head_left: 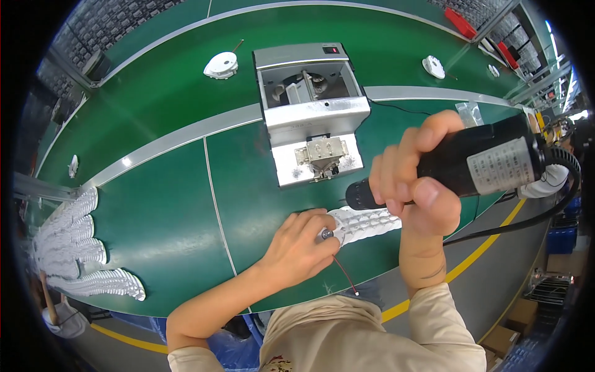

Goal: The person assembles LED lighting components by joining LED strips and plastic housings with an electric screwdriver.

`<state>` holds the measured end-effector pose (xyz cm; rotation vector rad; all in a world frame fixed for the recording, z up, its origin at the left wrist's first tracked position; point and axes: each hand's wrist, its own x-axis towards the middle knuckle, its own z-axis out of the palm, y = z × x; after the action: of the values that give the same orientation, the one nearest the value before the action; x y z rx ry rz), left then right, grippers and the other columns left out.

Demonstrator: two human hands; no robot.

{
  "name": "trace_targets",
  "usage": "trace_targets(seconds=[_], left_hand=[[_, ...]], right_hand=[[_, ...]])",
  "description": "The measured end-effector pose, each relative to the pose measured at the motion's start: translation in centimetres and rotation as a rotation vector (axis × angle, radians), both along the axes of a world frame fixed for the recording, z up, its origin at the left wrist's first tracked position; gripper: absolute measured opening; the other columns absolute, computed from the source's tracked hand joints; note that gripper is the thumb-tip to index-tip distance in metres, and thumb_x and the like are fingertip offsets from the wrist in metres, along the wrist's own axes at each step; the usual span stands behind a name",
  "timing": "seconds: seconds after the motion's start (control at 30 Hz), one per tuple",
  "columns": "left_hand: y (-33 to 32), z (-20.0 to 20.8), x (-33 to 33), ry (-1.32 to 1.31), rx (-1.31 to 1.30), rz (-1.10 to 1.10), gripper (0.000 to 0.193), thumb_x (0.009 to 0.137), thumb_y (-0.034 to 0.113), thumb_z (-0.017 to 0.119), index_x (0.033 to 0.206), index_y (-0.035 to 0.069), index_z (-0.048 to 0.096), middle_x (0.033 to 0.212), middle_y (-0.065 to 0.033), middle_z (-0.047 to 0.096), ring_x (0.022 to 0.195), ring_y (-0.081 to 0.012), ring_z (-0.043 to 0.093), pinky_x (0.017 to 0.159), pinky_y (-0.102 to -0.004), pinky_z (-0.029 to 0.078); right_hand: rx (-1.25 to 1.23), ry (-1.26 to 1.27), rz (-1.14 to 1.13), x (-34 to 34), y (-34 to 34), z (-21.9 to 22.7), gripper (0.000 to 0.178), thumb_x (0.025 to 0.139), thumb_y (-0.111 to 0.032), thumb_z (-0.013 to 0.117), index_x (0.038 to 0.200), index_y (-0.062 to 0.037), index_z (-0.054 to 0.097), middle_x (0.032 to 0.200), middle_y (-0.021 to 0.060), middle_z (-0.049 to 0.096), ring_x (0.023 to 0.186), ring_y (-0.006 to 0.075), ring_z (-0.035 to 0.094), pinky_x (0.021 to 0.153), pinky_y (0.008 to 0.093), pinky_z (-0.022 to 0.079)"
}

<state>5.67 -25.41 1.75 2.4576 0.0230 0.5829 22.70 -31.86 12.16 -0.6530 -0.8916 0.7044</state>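
My right hand [421, 167] is wrapped round a black corded electric screwdriver [486, 149]. It is raised over the bench, with its tip pointing left, just above a row of nested white plastic parts [369, 224]. At the left end of that row, my left hand [304, 247] has its fingers closed about a small grey metallic cylinder [326, 234]. A thin dark red wire [344, 273] with a white connector at its end trails toward me from beneath the fingers. My fingers partly hide what lies under the cylinder.
A silver screw-feeding machine [317, 118] stands ahead on the green bench [161, 204]. Stacked white parts [71, 242] lie at far left. Beyond a metal rail, a green strip carries white pieces [221, 65]. The screwdriver's cable [514, 226] loops at right. A clear plastic bag [469, 115] lies behind.
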Motion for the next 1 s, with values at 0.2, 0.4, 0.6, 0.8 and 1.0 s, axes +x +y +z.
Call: trace_targets(seconds=[0.2, 0.4, 0.6, 0.8, 1.0], left_hand=[[1.4, -0.6, -2.2, -0.041, 0.022, 0.029, 0.02, 0.065, 0.011, 0.075, 0.08, 0.01, 0.061, 0.098, -0.007, 0.054, 0.104, -0.0298, 0.057, 0.076, -0.0389, 0.045], [2.1, -0.7, -3.3, -0.039, -0.005, 0.048, 0.019, 0.066, 0.011, 0.073, 0.083, 0.01, 0.063, 0.098, -0.0061, 0.054, 0.104, -0.0288, 0.058, 0.077, -0.0379, 0.045], [2.6, -0.9, -3.8, -0.043, -0.055, 0.015, 0.019, 0.066, 0.009, 0.073, 0.084, 0.011, 0.065, 0.1, -0.0047, 0.055, 0.105, -0.0283, 0.058, 0.078, -0.0378, 0.045], [2.8, -1.5, -4.3, -0.07, -0.11, 0.045, 0.02, 0.067, 0.007, 0.073, 0.085, 0.012, 0.066, 0.102, -0.0038, 0.056, 0.107, -0.0283, 0.057, 0.078, -0.0374, 0.045], [2.6, -1.1, -3.8, -0.084, -0.117, 0.044, 0.018, 0.066, 0.007, 0.072, 0.082, 0.014, 0.068, 0.102, -0.0019, 0.057, 0.109, -0.0275, 0.055, 0.076, -0.037, 0.045]], right_hand=[[-0.057, -0.295, -0.14, -0.7, 3.3, 1.4, 0.036, 0.076, -0.009, 0.05, 0.11, -0.0032, 0.041, 0.063, 0.0041, 0.044, 0.043, 0.0124, 0.043, 0.046, 0.0292, 0.042], [-0.099, -0.32, -0.221, -1.2, 4.8, 1.3, 0.036, 0.073, -0.011, 0.049, 0.108, -0.0026, 0.043, 0.062, 0.0047, 0.044, 0.041, 0.0124, 0.041, 0.044, 0.0299, 0.04], [-0.171, -0.375, -0.193, -1.9, 5.6, 1.4, 0.034, 0.071, -0.01, 0.05, 0.103, -0.0032, 0.041, 0.06, 0.0045, 0.042, 0.04, 0.0122, 0.04, 0.043, 0.0296, 0.04], [-0.16, -0.312, -0.134, -2.9, 5.1, 1.1, 0.031, 0.073, -0.011, 0.052, 0.1, -0.0048, 0.038, 0.06, 0.0027, 0.042, 0.04, 0.0116, 0.042, 0.041, 0.0293, 0.038], [-0.087, -0.263, 0.062, -4.0, 1.2, 0.2, 0.033, 0.074, -0.005, 0.061, 0.099, -0.007, 0.038, 0.061, 0.0026, 0.049, 0.043, 0.0142, 0.049, 0.044, 0.0283, 0.044]])
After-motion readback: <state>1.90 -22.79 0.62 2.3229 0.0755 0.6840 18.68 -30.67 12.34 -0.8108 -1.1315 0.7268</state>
